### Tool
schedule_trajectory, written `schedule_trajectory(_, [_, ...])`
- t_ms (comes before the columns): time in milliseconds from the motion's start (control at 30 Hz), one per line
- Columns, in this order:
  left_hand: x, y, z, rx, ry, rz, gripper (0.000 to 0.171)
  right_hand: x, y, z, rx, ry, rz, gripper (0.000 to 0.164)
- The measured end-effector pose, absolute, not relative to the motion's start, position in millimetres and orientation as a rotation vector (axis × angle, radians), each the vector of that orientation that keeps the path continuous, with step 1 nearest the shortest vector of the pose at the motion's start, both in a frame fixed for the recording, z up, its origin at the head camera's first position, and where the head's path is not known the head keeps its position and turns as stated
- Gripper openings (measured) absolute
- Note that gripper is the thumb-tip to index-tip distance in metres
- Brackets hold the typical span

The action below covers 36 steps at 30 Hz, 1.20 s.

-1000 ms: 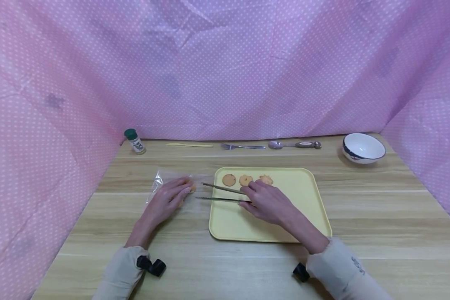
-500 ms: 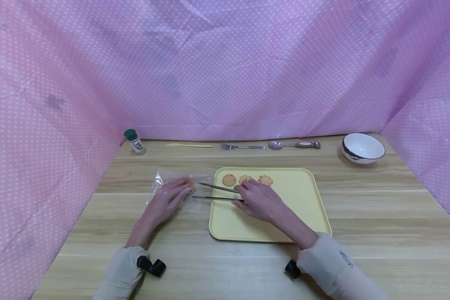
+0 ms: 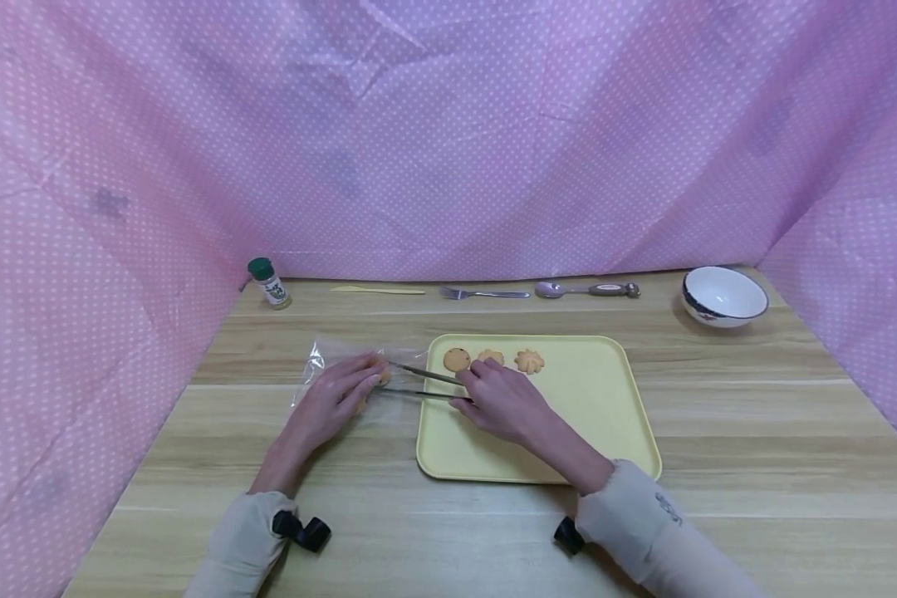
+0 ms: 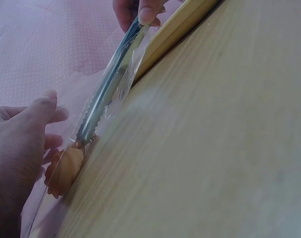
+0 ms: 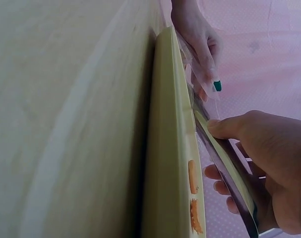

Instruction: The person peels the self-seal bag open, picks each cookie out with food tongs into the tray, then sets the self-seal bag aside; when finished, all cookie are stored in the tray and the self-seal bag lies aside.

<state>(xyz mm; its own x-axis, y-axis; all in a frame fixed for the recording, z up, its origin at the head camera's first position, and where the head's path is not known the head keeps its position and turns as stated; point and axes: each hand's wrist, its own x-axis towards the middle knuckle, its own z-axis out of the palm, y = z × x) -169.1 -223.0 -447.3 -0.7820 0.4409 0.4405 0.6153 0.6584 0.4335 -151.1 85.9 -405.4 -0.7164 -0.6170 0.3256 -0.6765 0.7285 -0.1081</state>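
My left hand (image 3: 334, 390) holds the clear plastic bag (image 3: 399, 415), its thumb and fingers about the bag's film beside the cookies inside. One ridged cookie (image 4: 64, 171) shows through the film in the left wrist view. My right hand (image 3: 504, 399) grips metal tongs (image 3: 433, 394) over the tray, thumb on one arm and fingers on the other. The tongs' serrated tips (image 4: 88, 131) reach into the bag, right at the ridged cookie, with their arms spread apart. On the yellow tray (image 3: 568, 440), a round cookie (image 3: 457, 360), a second cookie (image 3: 491, 357) and a star-shaped cookie (image 3: 529, 361) lie in a row.
Along the table's back edge are a green-capped shaker (image 3: 269, 282), a yellow knife (image 3: 377, 290), a fork (image 3: 486, 293), a spoon (image 3: 568, 289) with a grey handle and a white bowl (image 3: 725, 295). Behind them hangs a pink dotted cloth (image 3: 448, 149).
My right hand has moved left with the tongs, bringing their tips deeper into the bag and close to the cookies by my left hand. The left hand has stayed still.
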Motion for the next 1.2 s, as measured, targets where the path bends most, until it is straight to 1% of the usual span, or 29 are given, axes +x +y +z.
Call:
schedule_trajectory(467, [-169, -223, -447, -0.828, -2.603, -0.852, 0.029, -159, 83, -406, 1.055, -2.615, 0.28, 0.026])
schedule_trajectory(767, [-168, -223, -448, -0.832, -2.592, -0.858, 0.029, -161, 82, -406, 1.085, -2.593, 0.217, 0.022])
schedule_trajectory(967, [-169, -223, -449, -0.845, -2.575, -0.858, 0.028, -161, 82, -407, 1.089, -2.587, 0.187, 0.023])
schedule_trajectory(1200, [-169, -223, -449, -0.837, -2.575, -0.86, 0.027, -159, 82, -406, 1.08, -2.625, 0.273, 0.023])
